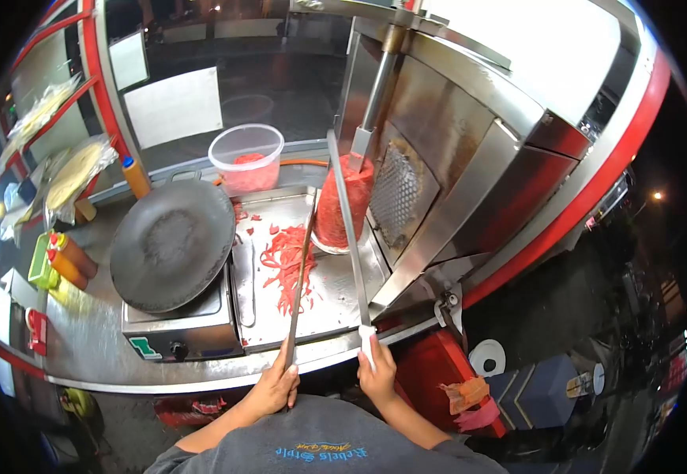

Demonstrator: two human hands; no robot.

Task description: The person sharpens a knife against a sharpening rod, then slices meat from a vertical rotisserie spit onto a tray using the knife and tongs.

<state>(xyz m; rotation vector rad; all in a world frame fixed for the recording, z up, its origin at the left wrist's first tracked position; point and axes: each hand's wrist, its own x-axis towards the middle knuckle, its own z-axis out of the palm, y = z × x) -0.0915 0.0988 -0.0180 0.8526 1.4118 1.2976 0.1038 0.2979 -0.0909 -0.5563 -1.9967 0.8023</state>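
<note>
My left hand (274, 387) is closed around the lower end of a long thin metal rod (299, 296), which points up over the tray. My right hand (377, 373) grips the white handle of a long knife (351, 229). The knife's blade reaches up in front of a red meat cone (335, 207) on a vertical metal spit (379, 87). Below and left of the cone, thin red meat strips (287, 257) lie scattered on a metal tray (343, 304). Whether the blade touches the meat cannot be told.
A black round pan (172, 245) sits on a burner (182, 325) at the left. Behind the tray stands a clear tub (246, 158) with red meat. Sauce bottles (67, 261) and stacked flatbreads (79, 178) are at far left. A metal grill housing (470, 182) rises at right.
</note>
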